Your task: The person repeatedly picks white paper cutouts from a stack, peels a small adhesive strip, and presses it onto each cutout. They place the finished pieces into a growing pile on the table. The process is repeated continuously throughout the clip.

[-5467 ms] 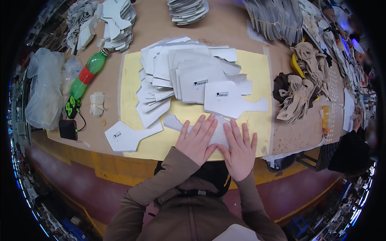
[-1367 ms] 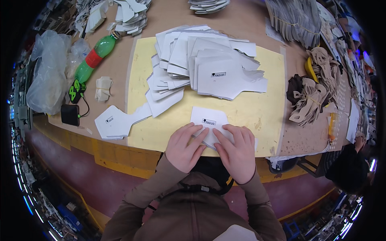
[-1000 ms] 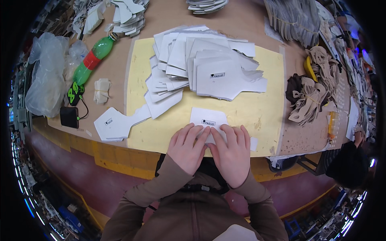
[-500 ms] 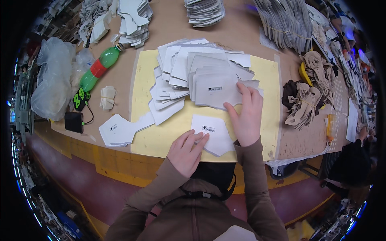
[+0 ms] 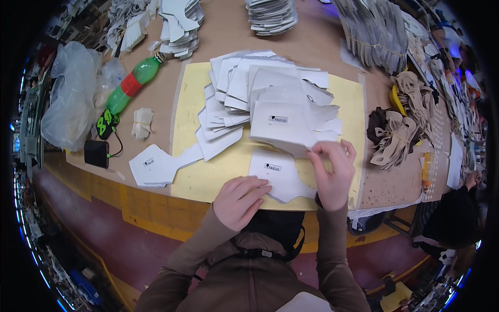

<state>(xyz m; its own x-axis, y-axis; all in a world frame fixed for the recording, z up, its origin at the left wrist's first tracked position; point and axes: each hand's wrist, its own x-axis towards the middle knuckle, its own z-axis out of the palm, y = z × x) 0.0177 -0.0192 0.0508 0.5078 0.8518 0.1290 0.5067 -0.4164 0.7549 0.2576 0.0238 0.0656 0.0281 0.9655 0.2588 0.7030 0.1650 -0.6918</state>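
My left hand (image 5: 238, 200) rests flat on the near edge of a white cut sheet (image 5: 278, 174) that lies on the yellow mat (image 5: 192, 171). My right hand (image 5: 332, 174) pinches the lower edge of the top white sheet (image 5: 286, 127) of a spread pile (image 5: 249, 96) and lifts it a little. Both sheets carry a small dark label. The pile fans out over the mat's far half.
A single white cut piece (image 5: 153, 165) lies left of the mat. A green bottle (image 5: 130, 88), a black device (image 5: 96, 153), clear plastic bags (image 5: 70, 106), stacks of white pieces (image 5: 179, 21) and grey stacks (image 5: 377, 31) sit further out. Tan cut parts (image 5: 403, 125) lie right.
Both hands pressed on the near sheet before. My right hand has since left it, reached up to the pile and taken hold of the top sheet's edge; my left hand stays on the near sheet.
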